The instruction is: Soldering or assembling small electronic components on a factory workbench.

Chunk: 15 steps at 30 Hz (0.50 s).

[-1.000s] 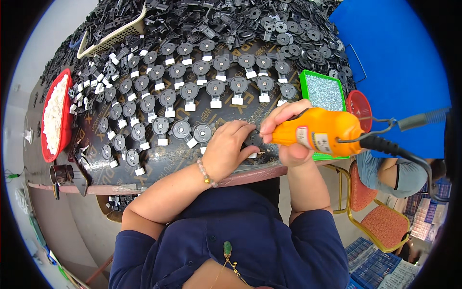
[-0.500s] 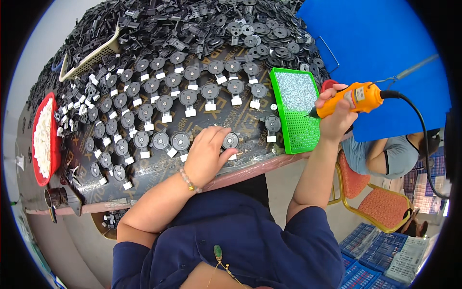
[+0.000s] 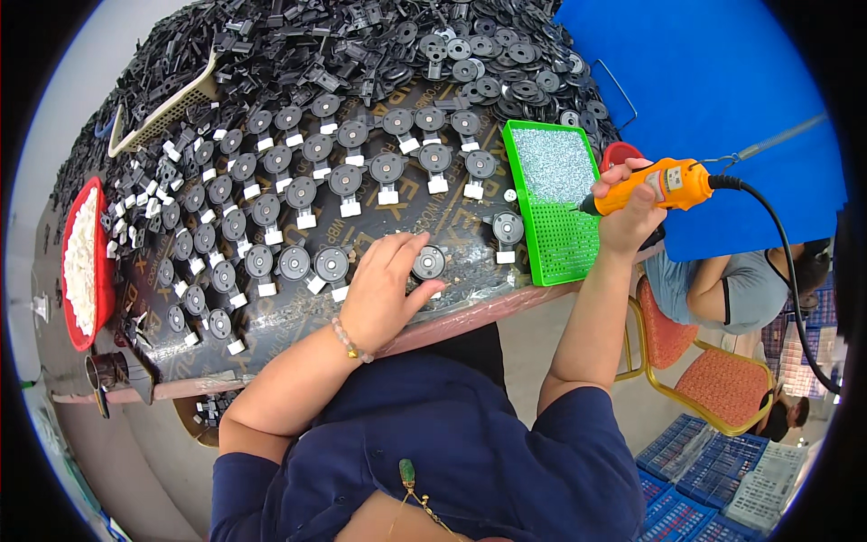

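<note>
My right hand (image 3: 632, 212) is wrapped round an orange electric screwdriver (image 3: 668, 187). Its dark tip points left, over the green perforated tray (image 3: 539, 262). Small silvery screws (image 3: 553, 163) cover the far part of that tray. My left hand (image 3: 384, 289) rests on the table, its thumb and fingers set round a round black disc part (image 3: 429, 262) with a white block mostly under the thumb. To its right, beside the tray, lies another disc part (image 3: 508, 228) with a white block. Several more such assemblies (image 3: 346, 181) stand in rows across the dark table.
Loose black parts (image 3: 334, 45) are heaped along the far side, with a cream basket (image 3: 172, 108) among them. A red bowl (image 3: 101, 271) of white pieces stands at the left. A coiled spring and cable hang at the right, near a blue panel (image 3: 704, 81). Someone sits beyond.
The view has shifted slightly. Both hands keep nearly the same places, the screwdriver tip still at the tray and my left hand still round the disc part.
</note>
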Motion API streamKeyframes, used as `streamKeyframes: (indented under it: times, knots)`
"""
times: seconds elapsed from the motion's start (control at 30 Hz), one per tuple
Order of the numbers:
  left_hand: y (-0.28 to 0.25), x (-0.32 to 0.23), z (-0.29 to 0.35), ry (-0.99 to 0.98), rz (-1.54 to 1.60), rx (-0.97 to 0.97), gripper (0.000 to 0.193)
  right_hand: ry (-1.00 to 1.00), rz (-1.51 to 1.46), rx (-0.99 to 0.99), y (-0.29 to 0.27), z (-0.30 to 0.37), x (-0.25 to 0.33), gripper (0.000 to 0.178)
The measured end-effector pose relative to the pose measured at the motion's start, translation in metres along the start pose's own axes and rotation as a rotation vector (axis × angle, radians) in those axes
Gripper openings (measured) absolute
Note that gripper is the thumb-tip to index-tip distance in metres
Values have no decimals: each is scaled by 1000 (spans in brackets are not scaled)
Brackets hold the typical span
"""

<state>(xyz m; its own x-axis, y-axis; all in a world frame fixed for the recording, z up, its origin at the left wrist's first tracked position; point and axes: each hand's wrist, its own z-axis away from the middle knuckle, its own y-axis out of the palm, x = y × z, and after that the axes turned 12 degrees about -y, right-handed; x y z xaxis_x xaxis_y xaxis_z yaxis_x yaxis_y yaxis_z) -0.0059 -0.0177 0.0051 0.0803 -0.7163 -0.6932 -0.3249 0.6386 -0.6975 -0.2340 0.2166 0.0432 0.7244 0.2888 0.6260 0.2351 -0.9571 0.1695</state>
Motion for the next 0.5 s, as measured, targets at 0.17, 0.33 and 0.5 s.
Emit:
streamKeyframes:
  times: [0.17,0.33,0.5]
  knots:
    - [-1,1,-1,-11,32,8,64,1,30,-3,3,-1,4,58]
    - [-4,-1,-1,-53,142,29,72,-2,-56,-42,5,-4,24,66]
    - [-2,3,-1,-35,162,17,74,-2,-275,54,65,16,62,74]
